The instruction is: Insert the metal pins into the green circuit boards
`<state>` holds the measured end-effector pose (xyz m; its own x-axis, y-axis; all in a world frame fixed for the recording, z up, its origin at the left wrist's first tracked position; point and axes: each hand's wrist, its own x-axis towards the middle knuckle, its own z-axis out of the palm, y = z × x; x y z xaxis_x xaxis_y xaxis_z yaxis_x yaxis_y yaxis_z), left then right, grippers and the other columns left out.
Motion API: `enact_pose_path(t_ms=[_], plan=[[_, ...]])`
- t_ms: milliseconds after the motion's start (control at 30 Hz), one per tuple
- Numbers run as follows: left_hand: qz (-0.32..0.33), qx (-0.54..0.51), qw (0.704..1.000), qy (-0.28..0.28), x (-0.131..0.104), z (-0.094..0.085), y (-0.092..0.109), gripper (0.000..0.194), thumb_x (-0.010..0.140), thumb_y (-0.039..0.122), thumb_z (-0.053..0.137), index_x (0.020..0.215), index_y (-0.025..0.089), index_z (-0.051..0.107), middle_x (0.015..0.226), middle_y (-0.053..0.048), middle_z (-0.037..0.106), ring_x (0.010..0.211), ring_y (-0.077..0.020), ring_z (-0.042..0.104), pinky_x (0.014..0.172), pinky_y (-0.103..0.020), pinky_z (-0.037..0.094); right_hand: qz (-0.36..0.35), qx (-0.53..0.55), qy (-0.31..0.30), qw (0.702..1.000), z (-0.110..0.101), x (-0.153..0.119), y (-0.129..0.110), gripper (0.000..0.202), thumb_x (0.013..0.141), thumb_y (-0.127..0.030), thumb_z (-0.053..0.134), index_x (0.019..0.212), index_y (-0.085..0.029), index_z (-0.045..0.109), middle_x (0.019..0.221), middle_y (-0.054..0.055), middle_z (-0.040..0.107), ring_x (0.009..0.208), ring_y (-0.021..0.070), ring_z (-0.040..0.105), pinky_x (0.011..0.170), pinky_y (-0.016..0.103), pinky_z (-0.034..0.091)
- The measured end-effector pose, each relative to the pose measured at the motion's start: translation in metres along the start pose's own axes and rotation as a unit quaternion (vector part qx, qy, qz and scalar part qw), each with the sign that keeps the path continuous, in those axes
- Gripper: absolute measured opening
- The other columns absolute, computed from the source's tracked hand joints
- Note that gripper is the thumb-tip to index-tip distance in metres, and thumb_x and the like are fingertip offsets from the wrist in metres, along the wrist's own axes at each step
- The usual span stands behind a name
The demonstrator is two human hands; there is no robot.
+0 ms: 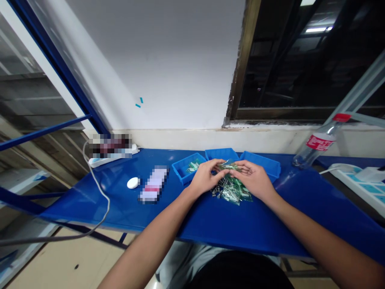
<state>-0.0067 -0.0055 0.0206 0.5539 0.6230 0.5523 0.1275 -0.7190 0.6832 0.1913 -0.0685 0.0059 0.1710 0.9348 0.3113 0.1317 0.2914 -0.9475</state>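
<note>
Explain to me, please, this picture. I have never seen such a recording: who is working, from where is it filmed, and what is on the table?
There is no machine: a person works with a bare left hand and right hand. A camera worn on the head looks forward and down. Both hands hold a small clear packet above a pile of metal parts and packets. The blue table also bears three blue bins, a white round object and a plastic bottle.

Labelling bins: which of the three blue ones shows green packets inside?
The leftmost bin: green packets lie inside. None are visible in the middle bin or the right bin, both partly hidden.
</note>
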Motion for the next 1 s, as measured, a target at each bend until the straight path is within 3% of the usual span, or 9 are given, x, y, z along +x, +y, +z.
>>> enact_pose_path(t_ms=[167, 300, 433, 567, 633, 800, 900, 1000], plan=[[0.003, 0.008, 1.000, 0.011, 0.002, -0.002, 0.001, 0.029, 0.096, 0.042, 0.066, 0.108, 0.017, 0.073, 0.102, -0.009, 0.076, 0.087, -0.0203, 0.073, 0.079, -0.032, 0.060, 0.000, 0.011, -0.014, 1.000, 0.001, -0.001, 0.001, 0.045, 0.074, -0.050, 0.087, 0.104, -0.019, 0.072, 0.103, 0.011, 0.080, 0.093, 0.0267, 0.078, 0.094, 0.048, 0.063], [-0.005, 0.013, 1.000, 0.006, 0.002, -0.002, 0.002, 0.026, 0.096, 0.039, 0.065, 0.103, 0.016, 0.074, 0.098, -0.008, 0.075, 0.084, -0.0193, 0.071, 0.076, -0.031, 0.059, 0.005, 0.027, -0.032, 0.999, 0.002, -0.001, -0.001, 0.042, 0.078, -0.049, 0.084, 0.103, -0.019, 0.071, 0.100, 0.009, 0.080, 0.085, 0.0236, 0.078, 0.088, 0.043, 0.065], [0.009, 0.011, 1.000, 0.006, 0.001, -0.002, 0.002, 0.032, 0.097, 0.036, 0.064, 0.123, 0.018, 0.068, 0.112, -0.011, 0.072, 0.092, -0.0199, 0.071, 0.078, -0.032, 0.060, 0.005, 0.016, -0.015, 1.000, 0.003, 0.000, -0.005, 0.045, 0.076, -0.049, 0.085, 0.105, -0.019, 0.069, 0.088, 0.006, 0.077, 0.074, 0.0207, 0.075, 0.074, 0.036, 0.064], [0.098, 0.076, 0.992, -0.023, -0.001, -0.003, 0.005, 0.046, 0.094, 0.036, 0.069, 0.137, 0.023, 0.061, 0.142, -0.014, 0.058, 0.131, -0.0270, 0.058, 0.106, -0.044, 0.053, 0.002, 0.016, 0.005, 1.000, 0.000, 0.002, -0.008, 0.063, 0.078, -0.051, 0.084, 0.128, -0.021, 0.062, 0.078, 0.000, 0.071, 0.063, 0.0175, 0.071, 0.062, 0.031, 0.060], [0.130, 0.110, 0.984, -0.055, -0.002, -0.003, 0.004, 0.051, 0.089, 0.037, 0.074, 0.137, 0.024, 0.061, 0.145, -0.013, 0.056, 0.136, -0.0289, 0.053, 0.115, -0.048, 0.045, 0.000, 0.014, 0.001, 1.000, -0.002, 0.003, -0.008, 0.066, 0.079, -0.052, 0.082, 0.133, -0.021, 0.060, 0.080, 0.000, 0.072, 0.064, 0.0174, 0.070, 0.063, 0.032, 0.059], [0.110, 0.104, 0.988, -0.040, -0.002, -0.004, 0.001, 0.035, 0.101, 0.032, 0.059, 0.134, 0.022, 0.063, 0.133, -0.011, 0.065, 0.126, -0.0249, 0.060, 0.111, -0.045, 0.048, 0.020, 0.037, -0.028, 0.999, -0.004, 0.003, -0.009, 0.047, 0.088, -0.055, 0.072, 0.122, -0.022, 0.068, 0.098, 0.006, 0.076, 0.078, 0.0203, 0.072, 0.073, 0.036, 0.062], [0.076, 0.060, 0.995, -0.002, 0.000, -0.006, 0.003, 0.028, 0.104, 0.034, 0.053, 0.123, 0.021, 0.069, 0.122, -0.010, 0.071, 0.115, -0.0232, 0.066, 0.103, -0.041, 0.053, -0.002, 0.026, -0.042, 0.999, -0.001, 0.002, -0.009, 0.039, 0.093, -0.055, 0.067, 0.114, -0.022, 0.073, 0.100, 0.007, 0.074, 0.082, 0.0207, 0.070, 0.070, 0.035, 0.062], [0.036, 0.024, 0.999, 0.013, 0.002, -0.007, 0.006, 0.030, 0.103, 0.041, 0.054, 0.111, 0.019, 0.074, 0.108, -0.010, 0.074, 0.100, -0.0218, 0.069, 0.090, -0.036, 0.056, -0.047, -0.037, -0.028, 0.998, 0.001, 0.003, -0.007, 0.036, 0.089, -0.051, 0.073, 0.111, -0.023, 0.075, 0.097, 0.007, 0.070, 0.078, 0.0183, 0.066, 0.066, 0.031, 0.061]])
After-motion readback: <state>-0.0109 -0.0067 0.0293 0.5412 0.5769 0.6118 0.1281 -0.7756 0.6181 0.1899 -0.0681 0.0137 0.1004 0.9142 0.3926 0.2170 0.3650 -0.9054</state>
